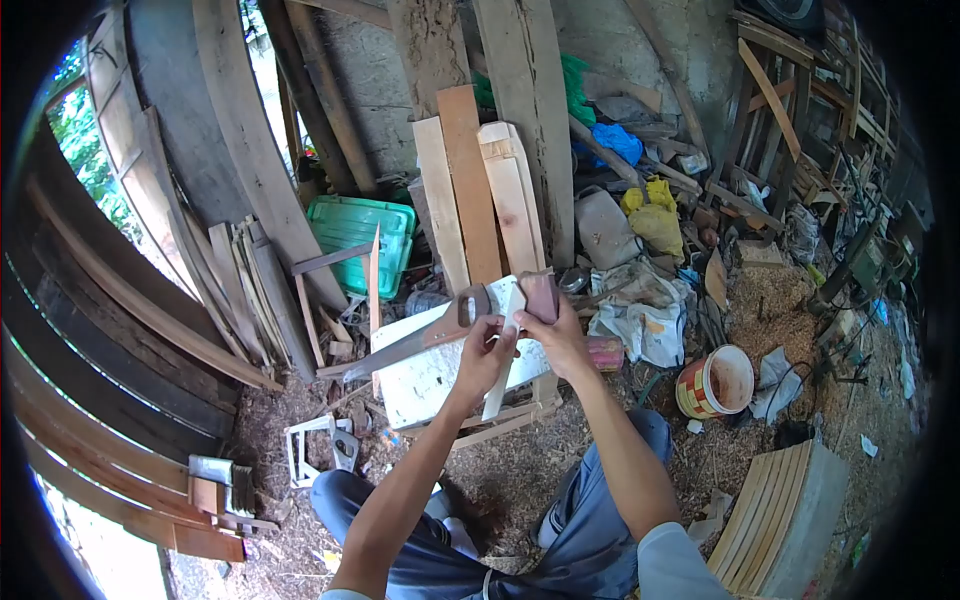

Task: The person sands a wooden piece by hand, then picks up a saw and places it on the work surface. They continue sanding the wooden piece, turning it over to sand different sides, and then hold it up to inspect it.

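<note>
My left hand (484, 360) is closed round a narrow pale wooden strip (496, 398), which slants upward between my hands. Close beside it, my right hand (562, 343) grips a reddish-brown block (540, 292), its thumb near the strip. The far fingers of both hands are hidden. Under them stands a low white bench (410, 385) with a worn top. A handsaw (420, 341) lies across the bench, its brown handle just left of the strip and its blade pointing left.
Boards (468, 190) lean on the wall ahead. A green plastic crate (365, 235) stands behind the bench to the left. On the right are a white bucket (733, 378) and stacked wooden slats (765, 515). A white frame (305, 445) lies on the shavings-covered ground.
</note>
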